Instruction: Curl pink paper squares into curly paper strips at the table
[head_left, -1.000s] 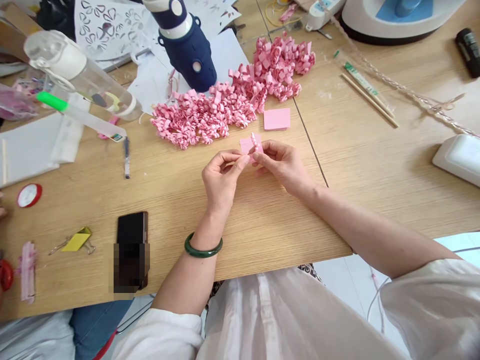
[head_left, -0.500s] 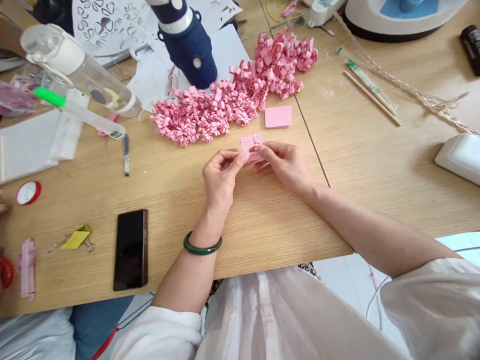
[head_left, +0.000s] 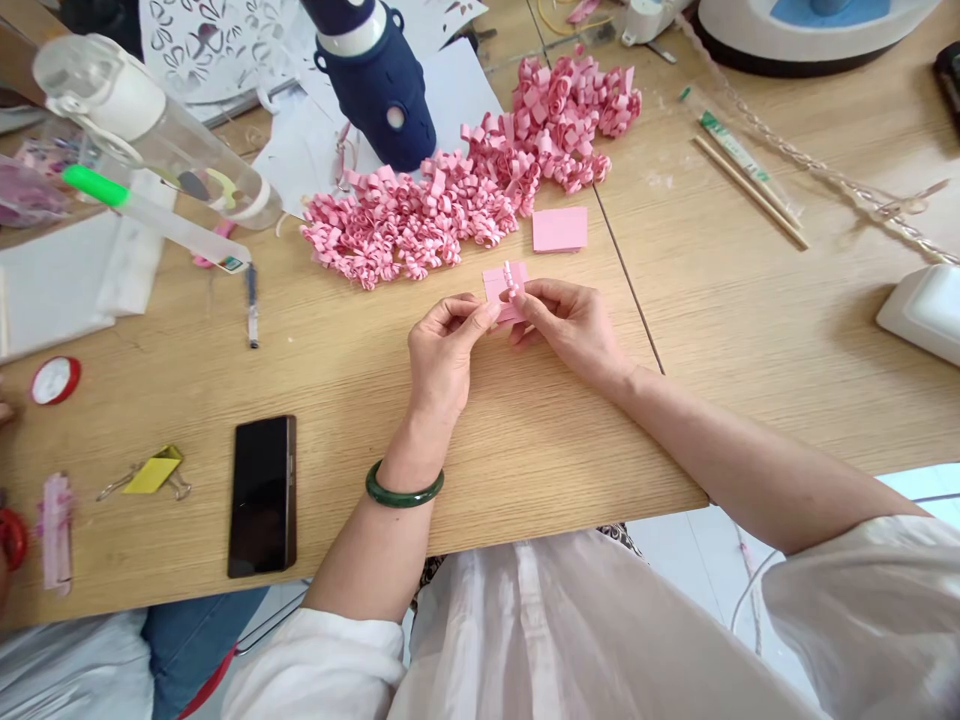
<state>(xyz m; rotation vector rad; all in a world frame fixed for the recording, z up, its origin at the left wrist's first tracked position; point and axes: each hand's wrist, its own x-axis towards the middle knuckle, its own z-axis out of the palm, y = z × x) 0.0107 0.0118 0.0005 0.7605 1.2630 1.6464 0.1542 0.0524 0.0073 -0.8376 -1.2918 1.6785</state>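
My left hand [head_left: 448, 345] is closed in a pinch on the lower left of a small pink paper piece [head_left: 495, 283]. From the other side my right hand [head_left: 566, 322] pinches the same paper, thumb and forefinger together at a row of small pale pink curls [head_left: 510, 279] along it. The fingers partly cover the paper, so I cannot tell how many layers there are. Just beyond lies a small stack of pink paper rectangles [head_left: 560, 230]. Behind that spreads a long heap of curled pink paper pieces [head_left: 420, 215].
A navy bottle [head_left: 386, 100] stands behind the heap. To the left are a clear bottle [head_left: 191, 165], a glue stick with a green cap [head_left: 165, 222], a pen [head_left: 252, 305], a binder clip [head_left: 154, 474] and a phone [head_left: 262, 497]. Wooden sticks [head_left: 750, 192] lie at right.
The row of curls stands a little more upright above my right fingertips. Both hands stay in nearly the same place, still pinching the paper; the view has shifted slightly.
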